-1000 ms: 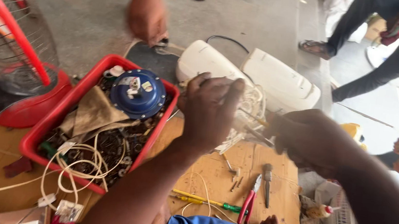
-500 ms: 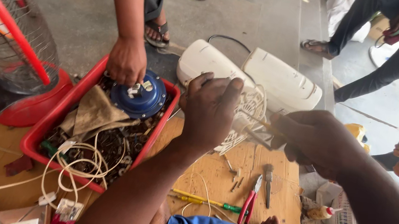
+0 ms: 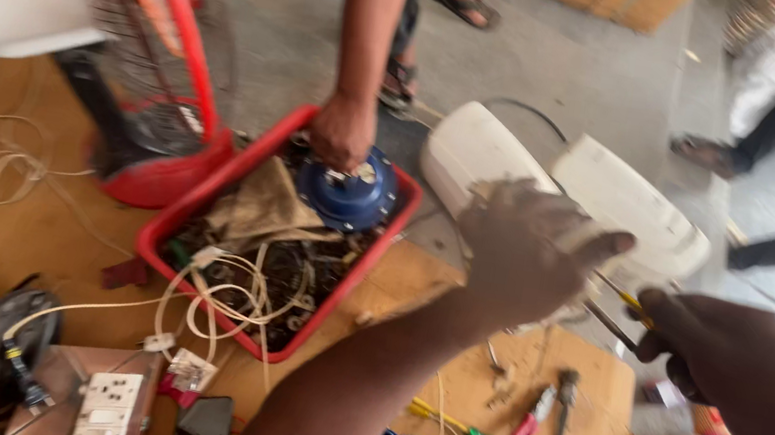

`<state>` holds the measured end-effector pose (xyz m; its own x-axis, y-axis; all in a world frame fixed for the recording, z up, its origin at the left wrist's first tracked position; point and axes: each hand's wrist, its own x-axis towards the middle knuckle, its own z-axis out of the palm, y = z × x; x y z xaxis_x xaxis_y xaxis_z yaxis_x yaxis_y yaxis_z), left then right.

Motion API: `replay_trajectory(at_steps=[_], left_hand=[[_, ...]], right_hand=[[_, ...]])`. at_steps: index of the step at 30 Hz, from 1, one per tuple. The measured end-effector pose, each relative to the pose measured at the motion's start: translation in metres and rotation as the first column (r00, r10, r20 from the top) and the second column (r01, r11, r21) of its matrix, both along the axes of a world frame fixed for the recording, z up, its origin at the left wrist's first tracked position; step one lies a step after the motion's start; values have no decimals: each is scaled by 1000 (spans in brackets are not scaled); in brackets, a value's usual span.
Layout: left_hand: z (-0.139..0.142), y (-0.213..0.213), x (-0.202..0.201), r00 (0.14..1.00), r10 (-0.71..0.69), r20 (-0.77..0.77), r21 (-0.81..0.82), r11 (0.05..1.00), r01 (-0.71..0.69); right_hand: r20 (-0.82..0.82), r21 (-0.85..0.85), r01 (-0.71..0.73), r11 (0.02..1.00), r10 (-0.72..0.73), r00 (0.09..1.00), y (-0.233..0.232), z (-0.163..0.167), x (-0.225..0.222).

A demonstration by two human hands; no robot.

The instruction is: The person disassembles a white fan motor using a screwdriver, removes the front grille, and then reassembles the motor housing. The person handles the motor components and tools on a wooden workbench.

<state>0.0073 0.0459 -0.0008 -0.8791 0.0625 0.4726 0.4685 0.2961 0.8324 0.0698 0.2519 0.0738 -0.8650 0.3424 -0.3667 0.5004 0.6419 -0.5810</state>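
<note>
Right hand (image 3: pixel 741 363) gripping screwdriver (image 3: pixel 619 311)

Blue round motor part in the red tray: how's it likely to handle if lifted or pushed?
The blue motor part looks like solid metal, so probably heavy for its size and rigid. It sits on loose wires in the red tray, so a push would likely tilt it, not slide it. Being round, it may roll on edge. Another person's hand rests on top.

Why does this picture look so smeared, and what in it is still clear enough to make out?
Head view: motion blur smears the left hand, the right hand and the fan grille; the red tray and blue motor part read clearer; daylight is soft, without harsh glare.
</note>
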Motion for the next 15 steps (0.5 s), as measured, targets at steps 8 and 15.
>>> replay_trajectory(at_steps=[8,15], left_hand=[[-5,-3,-4,995,-8,-101,-76,997,0],[-11,10,-7,986,57,-157,-96,993,-72]], right_hand=[[-312,382,-143,913,273,910,-3,-29,14],[-36,156,30,987,-24,999,51,-38,-15]])
